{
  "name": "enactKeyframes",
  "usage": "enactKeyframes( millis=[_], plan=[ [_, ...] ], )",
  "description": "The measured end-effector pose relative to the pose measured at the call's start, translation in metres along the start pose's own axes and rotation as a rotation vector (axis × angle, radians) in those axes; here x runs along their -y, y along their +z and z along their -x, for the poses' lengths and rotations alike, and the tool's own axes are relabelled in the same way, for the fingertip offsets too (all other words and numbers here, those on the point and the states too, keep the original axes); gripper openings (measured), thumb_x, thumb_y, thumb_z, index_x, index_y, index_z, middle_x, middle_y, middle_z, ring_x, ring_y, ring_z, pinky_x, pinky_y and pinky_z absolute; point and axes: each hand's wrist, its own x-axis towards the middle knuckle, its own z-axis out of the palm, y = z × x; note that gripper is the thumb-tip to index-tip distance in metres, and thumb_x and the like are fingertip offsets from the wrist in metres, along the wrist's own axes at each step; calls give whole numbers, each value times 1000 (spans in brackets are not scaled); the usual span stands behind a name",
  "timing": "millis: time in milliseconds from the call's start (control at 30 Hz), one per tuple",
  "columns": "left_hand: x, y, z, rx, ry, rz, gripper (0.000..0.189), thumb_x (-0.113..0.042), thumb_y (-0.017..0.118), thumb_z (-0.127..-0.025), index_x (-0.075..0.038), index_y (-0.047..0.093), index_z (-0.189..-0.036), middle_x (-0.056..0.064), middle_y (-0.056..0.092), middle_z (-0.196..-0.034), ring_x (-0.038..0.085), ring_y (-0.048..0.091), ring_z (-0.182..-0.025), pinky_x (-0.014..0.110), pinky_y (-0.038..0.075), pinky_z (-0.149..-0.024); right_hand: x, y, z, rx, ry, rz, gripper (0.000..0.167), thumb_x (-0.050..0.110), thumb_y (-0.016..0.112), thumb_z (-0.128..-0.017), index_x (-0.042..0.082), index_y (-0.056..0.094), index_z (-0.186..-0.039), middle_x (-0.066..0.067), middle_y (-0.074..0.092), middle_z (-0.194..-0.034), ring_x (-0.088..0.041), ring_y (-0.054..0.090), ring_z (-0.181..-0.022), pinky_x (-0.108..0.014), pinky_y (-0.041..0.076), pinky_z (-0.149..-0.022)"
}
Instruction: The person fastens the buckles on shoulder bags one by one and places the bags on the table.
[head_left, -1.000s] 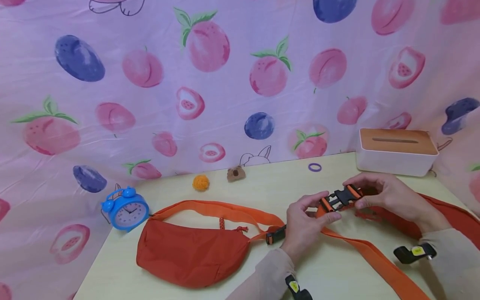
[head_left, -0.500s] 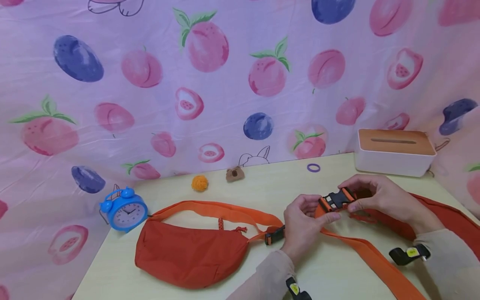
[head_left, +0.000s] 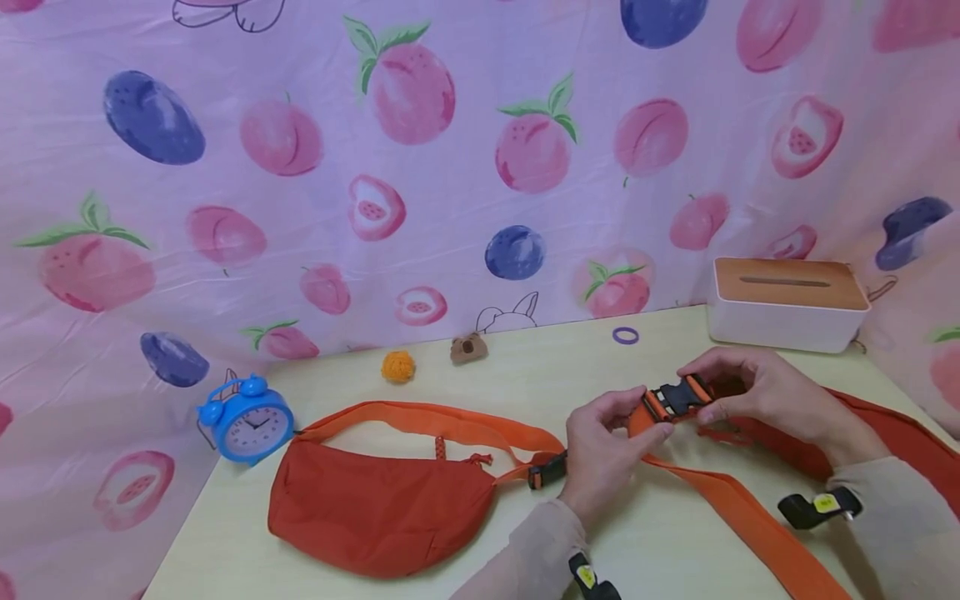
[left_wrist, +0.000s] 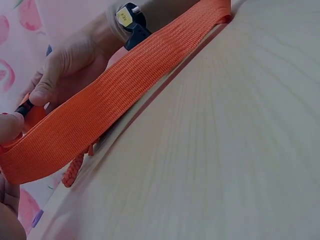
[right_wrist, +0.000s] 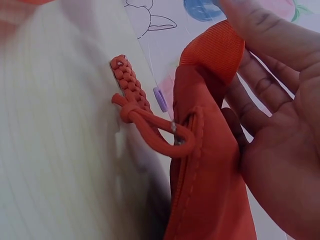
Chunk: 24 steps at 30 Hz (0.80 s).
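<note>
In the head view a black side-release buckle (head_left: pixel 677 398) on orange webbing is held up between both hands, its two halves together. My left hand (head_left: pixel 603 450) pinches its left end, thumb below and fingers above. My right hand (head_left: pixel 776 400) pinches the right end. From the buckle an orange strap (left_wrist: pixel 115 90) runs down toward the near edge. The red waist bag (right_wrist: pixel 212 165) it belongs to lies under my right hand, with a braided zip pull (right_wrist: pixel 131 87) hanging from its zip. A second red waist bag (head_left: pixel 382 508) lies on the left, its own black buckle (head_left: pixel 547 471) beside my left hand.
On the pale table (head_left: pixel 525 542), a blue alarm clock (head_left: pixel 251 421) stands at the left. Along the back lie an orange yarn ball (head_left: pixel 397 367), a brown bear-shaped piece (head_left: pixel 468 348) and a purple ring (head_left: pixel 626 335). A white tissue box (head_left: pixel 787 312) stands at the back right.
The right buckle half has moved left into the left half; the gap between them has closed. Both hands keep their pinch. The second bag stays put.
</note>
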Motion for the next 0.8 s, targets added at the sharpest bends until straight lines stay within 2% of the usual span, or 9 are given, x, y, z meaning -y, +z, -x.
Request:
enactKeyframes(
  millis=[533,800],
  plan=[
    [3,-2,1,1,54,-5,49,-15,100,-84,-31,84,-128,-17,82,-108,4,73,-95,25,60,-93,0,9,-5,20,-38,-17,49,9,91,-92,11,74,-138,-10,79,-123,-26,74,-108,-27,60,-95],
    [4,0,1,-2,52,-26,47,-16,101,-83,-32,85,-125,-17,81,-104,3,72,-94,24,61,-90,3,6,-3,12,-4,17,49,15,92,-93,15,74,-138,-7,79,-124,-27,73,-109,-28,60,-93]
  ],
)
